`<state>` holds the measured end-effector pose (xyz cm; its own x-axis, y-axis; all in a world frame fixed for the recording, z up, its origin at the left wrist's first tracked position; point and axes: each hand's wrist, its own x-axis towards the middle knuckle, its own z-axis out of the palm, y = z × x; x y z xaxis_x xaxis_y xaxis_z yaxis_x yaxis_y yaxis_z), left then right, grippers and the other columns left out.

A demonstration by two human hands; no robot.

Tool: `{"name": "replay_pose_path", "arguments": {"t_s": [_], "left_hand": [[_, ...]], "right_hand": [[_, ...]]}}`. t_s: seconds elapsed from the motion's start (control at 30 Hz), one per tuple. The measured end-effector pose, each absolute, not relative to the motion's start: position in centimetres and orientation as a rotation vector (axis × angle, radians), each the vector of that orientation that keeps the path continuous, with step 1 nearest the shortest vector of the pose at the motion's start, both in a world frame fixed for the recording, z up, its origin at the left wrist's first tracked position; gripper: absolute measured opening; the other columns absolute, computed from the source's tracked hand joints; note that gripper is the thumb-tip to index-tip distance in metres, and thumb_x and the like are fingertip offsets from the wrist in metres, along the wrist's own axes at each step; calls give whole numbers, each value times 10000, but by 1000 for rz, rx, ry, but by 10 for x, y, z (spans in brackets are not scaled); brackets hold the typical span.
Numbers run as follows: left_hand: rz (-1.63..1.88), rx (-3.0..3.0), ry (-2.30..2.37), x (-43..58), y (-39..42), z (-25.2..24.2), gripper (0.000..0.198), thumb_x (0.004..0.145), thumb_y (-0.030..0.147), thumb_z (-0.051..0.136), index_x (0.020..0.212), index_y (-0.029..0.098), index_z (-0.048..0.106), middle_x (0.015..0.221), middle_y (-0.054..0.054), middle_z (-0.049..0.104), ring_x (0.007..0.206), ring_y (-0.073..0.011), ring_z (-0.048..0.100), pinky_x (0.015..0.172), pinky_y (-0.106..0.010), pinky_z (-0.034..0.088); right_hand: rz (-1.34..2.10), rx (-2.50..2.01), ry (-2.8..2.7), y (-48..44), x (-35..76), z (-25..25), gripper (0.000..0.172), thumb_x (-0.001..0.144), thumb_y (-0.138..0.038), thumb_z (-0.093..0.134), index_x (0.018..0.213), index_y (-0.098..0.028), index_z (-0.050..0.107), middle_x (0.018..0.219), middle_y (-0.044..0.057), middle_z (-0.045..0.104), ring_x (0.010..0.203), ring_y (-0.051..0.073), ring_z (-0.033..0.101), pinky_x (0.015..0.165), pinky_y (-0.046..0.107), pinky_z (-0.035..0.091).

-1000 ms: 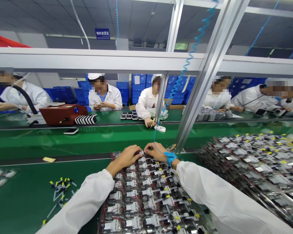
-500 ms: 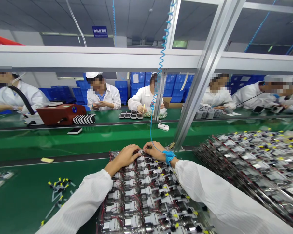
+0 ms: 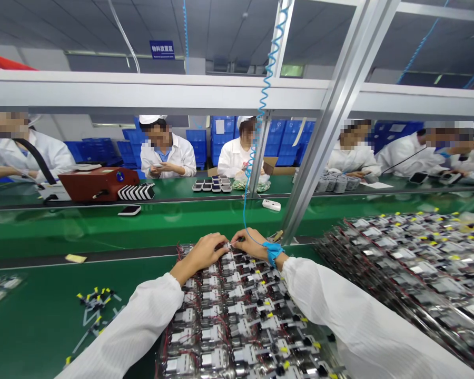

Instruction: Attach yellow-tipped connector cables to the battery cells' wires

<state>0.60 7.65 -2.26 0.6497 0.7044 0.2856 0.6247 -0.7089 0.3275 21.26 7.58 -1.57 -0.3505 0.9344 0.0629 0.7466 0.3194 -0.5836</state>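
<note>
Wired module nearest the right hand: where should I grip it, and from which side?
Probably pinch the flat white body by its edges, coming straight down from above with the right hand: the modules lie flat in tight rows, leaving little side room.

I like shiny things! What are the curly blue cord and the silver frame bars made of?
The curly blue cord looks like glossy plastic: smooth, springy coils. The silver frame bars are probably aluminium: soft sheen, long grooves.
</note>
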Motion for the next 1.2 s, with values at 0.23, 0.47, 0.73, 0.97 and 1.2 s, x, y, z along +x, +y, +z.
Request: {"name": "replay_pose_path", "arguments": {"t_s": [0.23, 0.47, 0.73, 0.97, 1.2], "left_hand": [[573, 2679, 1084, 6, 77, -22, 161, 937, 316, 563, 1028, 214, 648, 946, -43, 672, 916, -220, 630, 809, -305, 451], [577, 2660, 1089, 5, 78, -22, 199, 938, 356, 558, 1045, 220, 655, 969, -40, 685, 910, -218, 643, 793, -298, 459], [578, 2642, 1107, 5, 79, -22, 185, 925, 353, 581, 1030, 226, 665, 953, -31, 684, 902, -211, 646, 781, -283, 455], [573, 2614, 1101, 6, 80, -24, 194, 931, 344, 584, 1052, 226, 679, 968, -35, 686, 923, -220, 645, 808, -295, 451], [573, 2602, 1095, 2, 78, -26, 310, 945, 363, 570, 1224, 232, 606, 1062, -64, 654, 1020, -233, 621, 891, -331, 475]], "right_hand": [[675, -1489, -2219, 79, 213, -19, 199, 955, -335, 635, 928, -144, 684, 921, 23, 694, 859, 180, 664, 825, 374, 546], [663, -1489, -2253, 83, 214, -26, 198, 955, -334, 636, 931, -143, 681, 912, 22, 691, 865, 181, 664, 827, 378, 547], [601, -1508, -2260, 79, 216, -19, 216, 953, -359, 634, 927, -149, 678, 908, 23, 690, 868, 181, 660, 834, 380, 536], [571, -1537, -2268, 77, 208, -20, 230, 959, -364, 623, 904, -146, 675, 875, 18, 685, 837, 175, 658, 814, 370, 539], [470, -1468, -2163, 75, 237, 5, 240, 761, -229, 756, 1001, -225, 741, 985, 46, 718, 946, 234, 652, 866, 358, 493]]}}
